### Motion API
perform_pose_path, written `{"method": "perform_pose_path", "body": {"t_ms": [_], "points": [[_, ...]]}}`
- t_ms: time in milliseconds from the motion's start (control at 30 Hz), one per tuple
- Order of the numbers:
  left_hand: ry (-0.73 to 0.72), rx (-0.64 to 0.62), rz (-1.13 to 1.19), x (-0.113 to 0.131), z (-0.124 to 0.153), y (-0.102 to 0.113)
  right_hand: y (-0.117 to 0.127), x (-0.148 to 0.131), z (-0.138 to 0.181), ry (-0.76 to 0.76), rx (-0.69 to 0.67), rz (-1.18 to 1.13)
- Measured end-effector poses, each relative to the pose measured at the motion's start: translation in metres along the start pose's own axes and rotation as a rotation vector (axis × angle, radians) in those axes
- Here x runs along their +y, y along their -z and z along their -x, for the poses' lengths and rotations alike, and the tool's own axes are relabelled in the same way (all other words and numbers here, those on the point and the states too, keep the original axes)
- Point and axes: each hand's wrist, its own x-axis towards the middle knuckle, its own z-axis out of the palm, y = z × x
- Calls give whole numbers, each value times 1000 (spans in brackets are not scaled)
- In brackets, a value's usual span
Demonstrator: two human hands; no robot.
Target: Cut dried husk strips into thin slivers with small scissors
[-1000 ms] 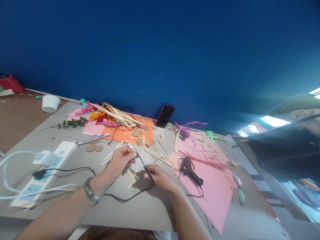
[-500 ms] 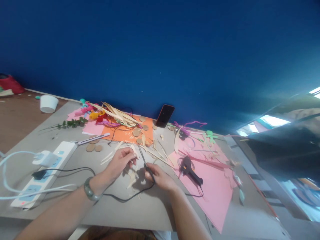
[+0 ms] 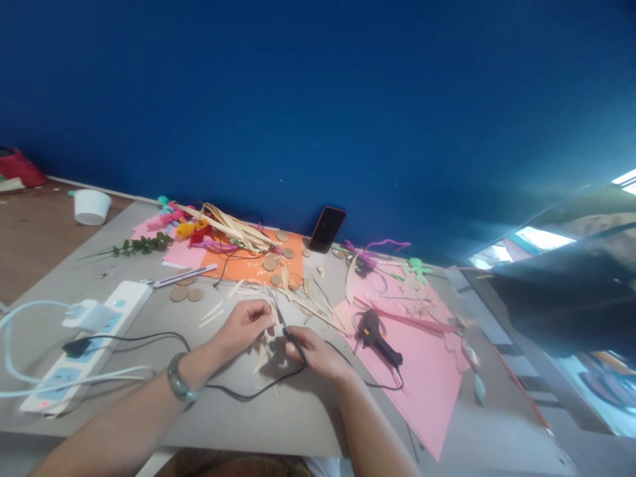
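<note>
My left hand (image 3: 251,324), with a bracelet at the wrist, pinches a small pale strip (image 3: 272,317) that looks like dried husk; much of it is hidden by the fingers. In my right hand (image 3: 311,351) are black-handled scissors (image 3: 282,318), their blades pointing up and away from me beside the strip. The blades look slightly parted. Pale scraps (image 3: 261,358) lie on the grey table (image 3: 258,424) below both hands. Beyond the hands, thin pale strips (image 3: 211,315) and a long stalk (image 3: 318,313) rest on the tabletop.
A white power strip (image 3: 116,324) with plugged cables lies at left. A black glue gun (image 3: 380,341) rests on pink paper (image 3: 422,397) at right, its cord passing under my hands. A phone (image 3: 326,230) leans against the blue wall. Wooden discs (image 3: 195,295) and a utility knife (image 3: 186,275) lie left.
The scissors have tilted a little to the left, bringing their blades closer to the strip, and now appear parted. My left hand has shifted slightly toward them.
</note>
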Motion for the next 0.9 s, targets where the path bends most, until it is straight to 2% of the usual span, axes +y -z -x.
{"method": "perform_pose_path", "body": {"t_ms": [500,900], "points": [[81,24,38,-2,1,-1,0,0,0,-5,-1,-7],[47,23,41,1,2,-2,0,-2,0,-1,10,-15]]}}
